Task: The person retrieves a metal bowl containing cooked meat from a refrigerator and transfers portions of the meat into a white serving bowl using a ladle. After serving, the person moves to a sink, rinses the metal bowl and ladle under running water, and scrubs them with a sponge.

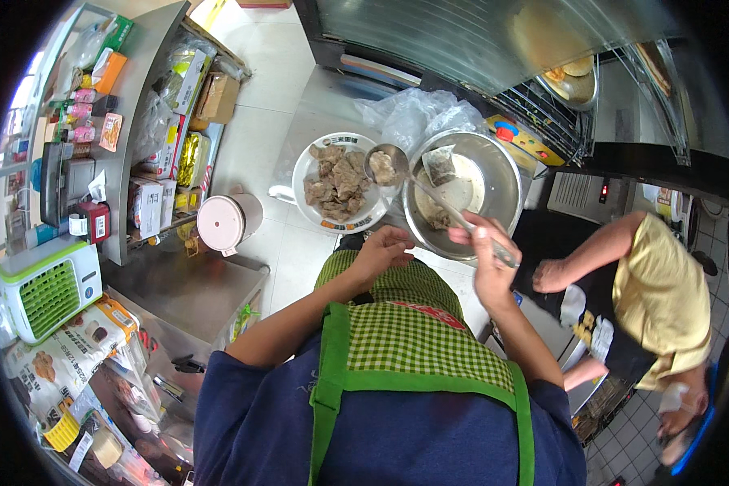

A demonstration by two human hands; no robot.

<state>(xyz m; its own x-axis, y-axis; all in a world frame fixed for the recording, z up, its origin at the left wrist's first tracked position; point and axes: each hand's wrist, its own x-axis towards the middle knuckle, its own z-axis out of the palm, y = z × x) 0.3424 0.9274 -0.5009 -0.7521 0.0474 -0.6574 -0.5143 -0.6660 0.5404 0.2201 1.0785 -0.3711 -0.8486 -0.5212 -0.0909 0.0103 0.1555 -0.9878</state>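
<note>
My right hand [489, 258] grips the long handle of a metal ladle [440, 200]. The ladle's bowl, with a pale brown chunk of meat [384, 167] in it, is over the right rim of a white plate [301, 182]. Brown meat pieces [337, 185] are heaped on that plate. Beneath the handle stands a deep steel pot [504, 176] with some liquid, a few meat scraps [435, 217] and a filled mesh pouch [440, 164]. My left hand [384, 252], loosely curled and apparently empty, is just below the plate, in front of my apron.
Crumpled clear plastic bags [422, 115] lie behind the pot. A glass-fronted cabinet [474, 42] rises beyond. On the left are a lidded pink bin [225, 222] and loaded shelves [158, 152]. At right, a person in a yellow shirt [665, 291] stands close by.
</note>
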